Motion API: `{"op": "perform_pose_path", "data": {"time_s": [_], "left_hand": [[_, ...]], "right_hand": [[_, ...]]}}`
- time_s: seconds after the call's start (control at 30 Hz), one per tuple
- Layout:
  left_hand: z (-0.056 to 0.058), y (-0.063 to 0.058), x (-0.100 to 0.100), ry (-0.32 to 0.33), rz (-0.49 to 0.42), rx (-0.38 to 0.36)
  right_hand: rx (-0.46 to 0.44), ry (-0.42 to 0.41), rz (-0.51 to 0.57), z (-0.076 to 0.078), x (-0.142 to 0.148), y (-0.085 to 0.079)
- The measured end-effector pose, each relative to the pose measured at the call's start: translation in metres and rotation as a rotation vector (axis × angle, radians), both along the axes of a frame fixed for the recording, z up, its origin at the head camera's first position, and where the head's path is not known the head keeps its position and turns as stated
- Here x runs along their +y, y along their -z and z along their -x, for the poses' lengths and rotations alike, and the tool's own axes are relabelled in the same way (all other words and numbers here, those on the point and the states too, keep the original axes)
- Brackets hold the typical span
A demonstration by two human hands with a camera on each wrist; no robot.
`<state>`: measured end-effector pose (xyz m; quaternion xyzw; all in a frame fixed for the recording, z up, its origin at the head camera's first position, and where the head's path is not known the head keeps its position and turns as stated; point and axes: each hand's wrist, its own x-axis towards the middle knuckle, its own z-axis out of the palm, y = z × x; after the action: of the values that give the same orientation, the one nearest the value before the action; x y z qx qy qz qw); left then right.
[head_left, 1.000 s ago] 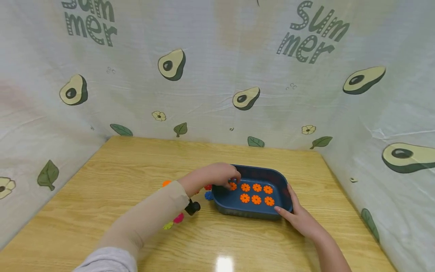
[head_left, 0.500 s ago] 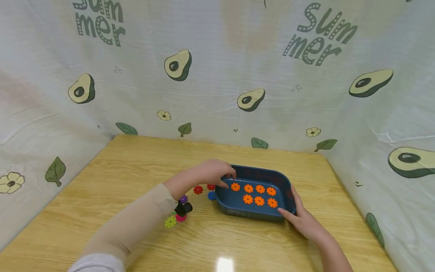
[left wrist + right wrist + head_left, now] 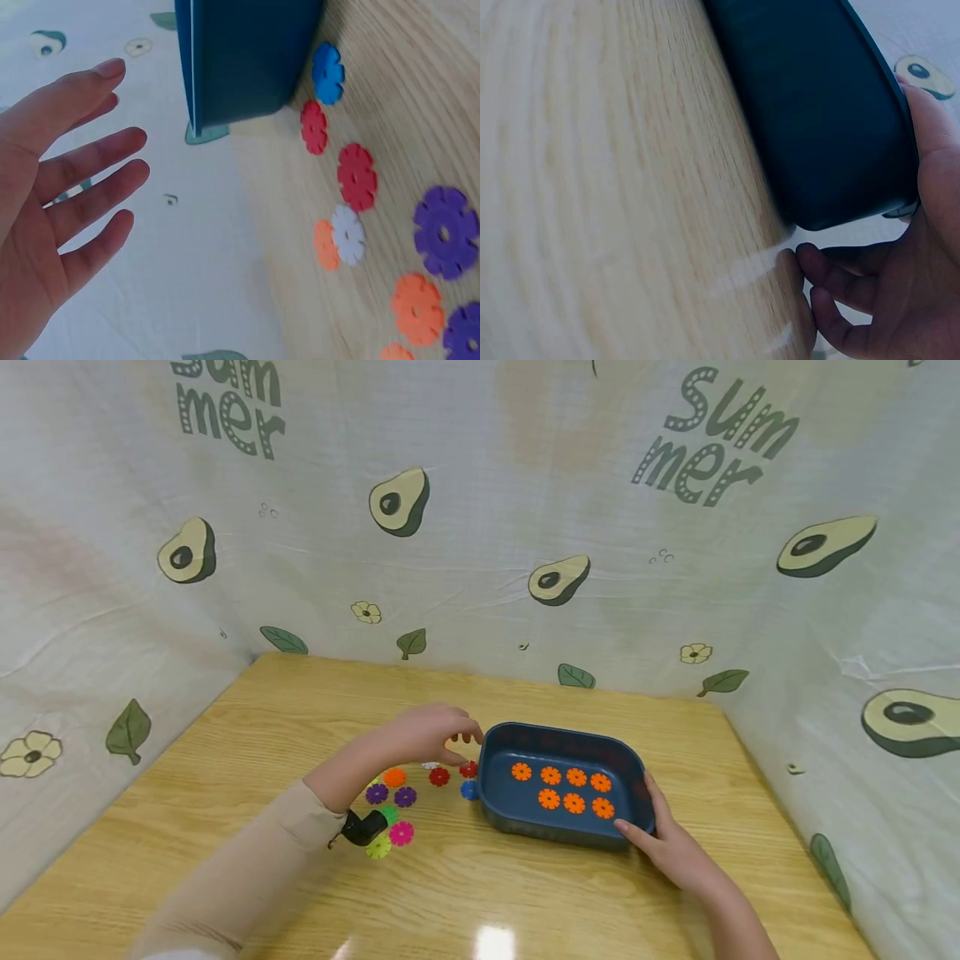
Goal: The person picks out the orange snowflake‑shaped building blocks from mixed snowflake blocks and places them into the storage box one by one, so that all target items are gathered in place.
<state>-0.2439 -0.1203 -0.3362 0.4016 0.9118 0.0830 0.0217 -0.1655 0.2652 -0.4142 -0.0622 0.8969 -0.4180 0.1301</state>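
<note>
A dark blue oblong bin [image 3: 566, 832] stands on the table with several orange notched plastic discs [image 3: 574, 803] laid flat in two rows inside. My left hand [image 3: 435, 735] hovers just off the bin's left end, fingers apart and loosely bent; the left wrist view shows the hand [image 3: 67, 172] with nothing in it. At the bin's right end, my right hand [image 3: 663, 835] holds the front corner. In the right wrist view its thumb [image 3: 928, 124] lies over the rim, while the other fingers [image 3: 840, 281] curl low beside the end wall.
Left of the bin lie loose notched discs: a blue one [image 3: 328, 73], red ones [image 3: 357, 177], a white one [image 3: 349, 234] and purple ones [image 3: 446, 232]. Nearer the left forearm are pink [image 3: 401, 833] and yellow-green [image 3: 378, 846] discs. A printed cloth [image 3: 465, 527] hangs behind the table.
My left hand has drawn out of the bin to the left, leaving an orange disc at the left of the back row. The right hand keeps its hold on the corner.
</note>
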Motion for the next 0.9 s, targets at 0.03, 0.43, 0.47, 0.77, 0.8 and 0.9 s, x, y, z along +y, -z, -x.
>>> {"op": "perform_pose_path", "data": {"time_s": [0.03,0.43,0.47,0.77,0.8,0.9], "left_hand": [[-0.001,0.001,-0.005,-0.011,-0.004,0.0],[-0.011,0.02,-0.048,-0.105,-0.087,-0.092],[-0.011,0.022,-0.051,-0.114,-0.094,-0.099],[-0.003,0.041,-0.084,-0.262,-0.178,-0.212],[-0.002,0.043,-0.088,-0.279,-0.195,-0.232],[0.002,0.051,-0.098,-0.303,-0.236,-0.261]], "right_hand": [[0.004,0.001,0.001,0.0,-0.001,0.0],[-0.03,0.014,0.012,-0.002,-0.002,0.002],[-0.028,0.015,0.014,-0.001,-0.002,0.002],[-0.008,0.01,0.006,-0.001,-0.001,0.002],[-0.009,0.01,0.005,-0.001,-0.001,0.002],[-0.011,0.011,0.006,-0.001,-0.001,0.001]]}}
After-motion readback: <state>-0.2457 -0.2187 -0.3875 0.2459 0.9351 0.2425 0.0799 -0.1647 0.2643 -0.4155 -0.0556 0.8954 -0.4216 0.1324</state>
